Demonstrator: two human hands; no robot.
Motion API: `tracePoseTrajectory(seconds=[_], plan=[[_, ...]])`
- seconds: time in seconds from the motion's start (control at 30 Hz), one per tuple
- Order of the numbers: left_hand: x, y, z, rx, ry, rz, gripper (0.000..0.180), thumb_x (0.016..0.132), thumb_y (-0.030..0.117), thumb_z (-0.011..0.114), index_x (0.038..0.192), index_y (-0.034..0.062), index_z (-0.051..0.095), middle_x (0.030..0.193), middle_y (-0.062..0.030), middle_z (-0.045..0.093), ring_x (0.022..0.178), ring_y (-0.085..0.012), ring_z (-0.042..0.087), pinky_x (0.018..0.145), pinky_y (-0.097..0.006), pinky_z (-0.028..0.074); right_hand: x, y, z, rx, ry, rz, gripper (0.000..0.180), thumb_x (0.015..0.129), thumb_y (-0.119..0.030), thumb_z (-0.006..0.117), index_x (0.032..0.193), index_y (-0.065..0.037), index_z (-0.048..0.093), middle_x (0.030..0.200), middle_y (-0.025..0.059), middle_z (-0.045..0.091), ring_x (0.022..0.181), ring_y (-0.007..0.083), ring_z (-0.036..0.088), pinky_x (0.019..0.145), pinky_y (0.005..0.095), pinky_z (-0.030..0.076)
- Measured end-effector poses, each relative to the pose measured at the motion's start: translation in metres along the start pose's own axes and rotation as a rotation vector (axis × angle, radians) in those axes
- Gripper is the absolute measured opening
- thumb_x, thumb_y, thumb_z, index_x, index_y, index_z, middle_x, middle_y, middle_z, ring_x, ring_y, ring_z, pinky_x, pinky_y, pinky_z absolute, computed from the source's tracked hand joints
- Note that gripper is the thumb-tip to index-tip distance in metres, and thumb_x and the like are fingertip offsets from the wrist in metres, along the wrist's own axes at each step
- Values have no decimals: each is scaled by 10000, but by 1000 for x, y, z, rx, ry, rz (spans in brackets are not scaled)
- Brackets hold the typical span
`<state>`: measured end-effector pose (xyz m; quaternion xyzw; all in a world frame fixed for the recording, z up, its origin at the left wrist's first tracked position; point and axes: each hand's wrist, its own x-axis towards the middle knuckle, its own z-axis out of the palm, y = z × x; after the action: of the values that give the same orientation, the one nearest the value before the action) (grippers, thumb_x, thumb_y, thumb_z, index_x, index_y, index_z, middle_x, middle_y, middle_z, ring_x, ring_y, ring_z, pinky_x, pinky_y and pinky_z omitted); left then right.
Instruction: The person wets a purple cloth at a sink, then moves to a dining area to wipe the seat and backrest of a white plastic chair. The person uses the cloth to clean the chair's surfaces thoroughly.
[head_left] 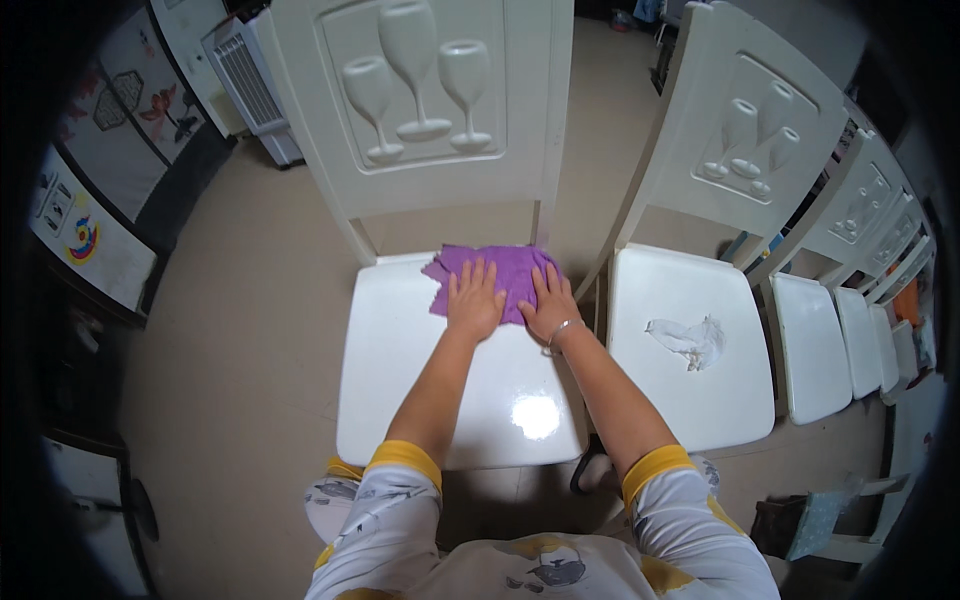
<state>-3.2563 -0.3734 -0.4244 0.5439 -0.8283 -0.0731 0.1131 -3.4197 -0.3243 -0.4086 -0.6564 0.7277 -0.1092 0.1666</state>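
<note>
L hand [474,302] & R hand [548,304], fingers flat, unclenched, pressing purple cloth [497,266] on white chair seat [400,380].

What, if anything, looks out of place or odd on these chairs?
One thing: a crumpled white cloth lies loose on the seat of the neighbouring white chair, untouched. Otherwise both hands, left hand and right hand, press flat on the purple cloth.

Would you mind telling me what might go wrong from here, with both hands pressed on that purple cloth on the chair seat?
The purple cloth lies at the back edge of the white chair seat, so a push from the left hand or right hand might slide it off through the gap under the backrest. The glossy seat may let the cloth slip. Leaning weight forward could possibly shift the chair.
</note>
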Motion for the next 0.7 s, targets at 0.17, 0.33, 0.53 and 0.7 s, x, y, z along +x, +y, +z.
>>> tracePoseTrajectory(seconds=[0.17,0.33,0.53,0.7], plan=[[-50,18,-8,-29,-19,-1,632,933,381,476,1473,99,309,1544,-145,258,1439,-323,196,1157,-510,115,-37,-2,-1,21,-21,27,763,904,-446,526,1513,-117,205,1574,156,133,1416,406,165,1163,433,193],[-88,-6,-25,-232,-60,105,602,913,397,524,1433,122,399,1523,-170,292,1425,-341,228,1150,-512,136,-58,10,9,257,109,38,795,849,-362,639,1481,-73,253,1549,178,183,1350,396,322,1130,408,282],[-138,-106,-60,-31,344,-654,652,829,355,666,1377,80,444,1438,-179,406,1352,-326,340,1094,-532,249,-54,25,21,546,207,131,832,736,-321,772,1378,6,356,1392,221,410,1243,387,458,1069,403,377],[-147,-182,-54,-376,77,-964,628,811,422,668,1276,25,525,1288,-205,550,1148,-343,554,973,-439,437,-52,4,12,498,239,290,787,662,-332,828,1295,-20,480,1236,250,533,1173,365,522,1024,407,422]])
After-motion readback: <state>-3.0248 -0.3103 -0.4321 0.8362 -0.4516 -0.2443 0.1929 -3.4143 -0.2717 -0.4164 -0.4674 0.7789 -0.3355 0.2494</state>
